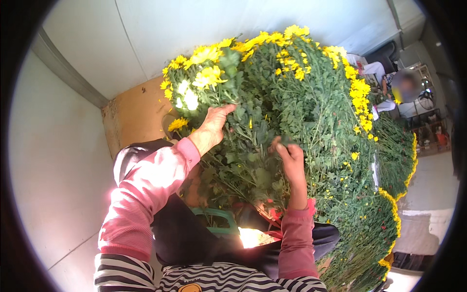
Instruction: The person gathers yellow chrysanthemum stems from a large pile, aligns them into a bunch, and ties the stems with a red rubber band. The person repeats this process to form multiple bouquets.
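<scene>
My left hand (pixel 213 124) is closed on chrysanthemum stems (pixel 235 113) below yellow blooms (pixel 209 75) and a few pale, sunlit ones at the top left of the big leafy pile. To the right and lower, my right hand (pixel 290 156) has its fingers curled among the leaves (pixel 262 170), blurred at the tips; what they grip cannot be made out. Long cut stems with green leaves (pixel 316 107) spread around both hands, with yellow flower heads (pixel 360 100) along the pile's upper and right edges.
More flower bundles (pixel 394 155) line the right side. A green plastic object (pixel 214 216) and a red one (pixel 267 216) lie by my legs. Brown board (pixel 129 112) is at left beside white walls (pixel 73 146). Another person (pixel 379 73) sits at the upper right.
</scene>
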Action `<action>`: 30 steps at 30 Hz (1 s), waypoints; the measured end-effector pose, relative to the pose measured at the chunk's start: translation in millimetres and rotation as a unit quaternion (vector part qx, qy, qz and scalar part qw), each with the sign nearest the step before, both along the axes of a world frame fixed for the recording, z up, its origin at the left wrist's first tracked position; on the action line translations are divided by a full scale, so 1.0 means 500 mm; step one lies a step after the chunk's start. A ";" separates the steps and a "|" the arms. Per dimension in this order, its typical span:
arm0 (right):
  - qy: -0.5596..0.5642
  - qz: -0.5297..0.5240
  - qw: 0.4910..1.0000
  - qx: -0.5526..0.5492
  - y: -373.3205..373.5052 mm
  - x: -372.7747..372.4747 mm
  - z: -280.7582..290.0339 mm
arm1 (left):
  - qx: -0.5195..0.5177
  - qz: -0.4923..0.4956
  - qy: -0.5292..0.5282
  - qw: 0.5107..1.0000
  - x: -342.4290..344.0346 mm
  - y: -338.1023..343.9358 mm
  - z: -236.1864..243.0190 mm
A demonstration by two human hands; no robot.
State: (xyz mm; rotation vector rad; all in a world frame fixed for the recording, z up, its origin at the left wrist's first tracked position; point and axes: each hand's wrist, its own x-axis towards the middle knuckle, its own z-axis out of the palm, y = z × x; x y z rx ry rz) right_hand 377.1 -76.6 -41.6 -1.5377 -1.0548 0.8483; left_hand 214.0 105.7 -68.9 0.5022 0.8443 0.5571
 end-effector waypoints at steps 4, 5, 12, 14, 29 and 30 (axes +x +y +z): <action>-0.241 -0.071 0.962 0.110 0.111 -0.049 0.075 | 0.065 -0.042 0.014 0.997 0.007 -0.025 0.043; -0.236 -0.089 0.959 0.131 0.134 -0.072 0.097 | 0.112 -0.088 0.030 0.989 0.007 -0.038 0.060; 0.223 -0.053 0.961 0.157 0.179 0.007 0.090 | 0.142 -0.003 -0.113 0.983 -0.026 -0.018 0.112; 0.255 -0.097 0.948 0.167 0.160 -0.004 0.094 | 0.176 -0.032 -0.133 0.975 -0.030 -0.009 0.116; 0.345 -0.181 0.889 0.241 0.122 -0.129 0.068 | 0.138 -0.049 -0.088 0.985 -0.013 -0.077 0.137; 0.347 -0.183 0.888 0.238 0.122 -0.128 0.067 | 0.161 -0.081 -0.099 0.979 -0.015 -0.077 0.142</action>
